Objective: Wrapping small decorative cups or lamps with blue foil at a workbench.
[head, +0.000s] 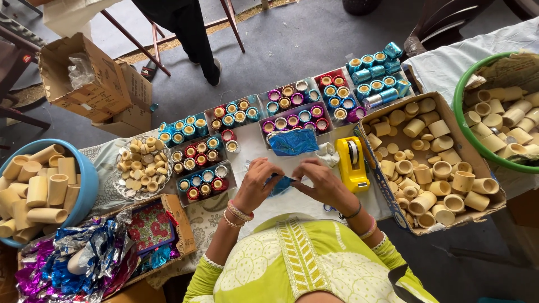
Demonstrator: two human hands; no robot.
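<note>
Both my hands meet over the white-covered table, close to my body. My left hand (256,182) and my right hand (323,182) together hold a small item wrapped in shiny blue foil (280,184); its shape is mostly hidden by my fingers. Just beyond my hands lies a loose sheet of blue foil (292,141). A yellow tape dispenser (351,163) stands right of my right hand.
Trays of foil-wrapped cups (296,106) in blue, red and purple line the far side. A cardboard box (383,180) of plain cream cups sits right, a green tub (465,127) beyond it, a blue tub (88,185) left, foil scraps (73,264) near left. A person's legs (196,39) stand beyond.
</note>
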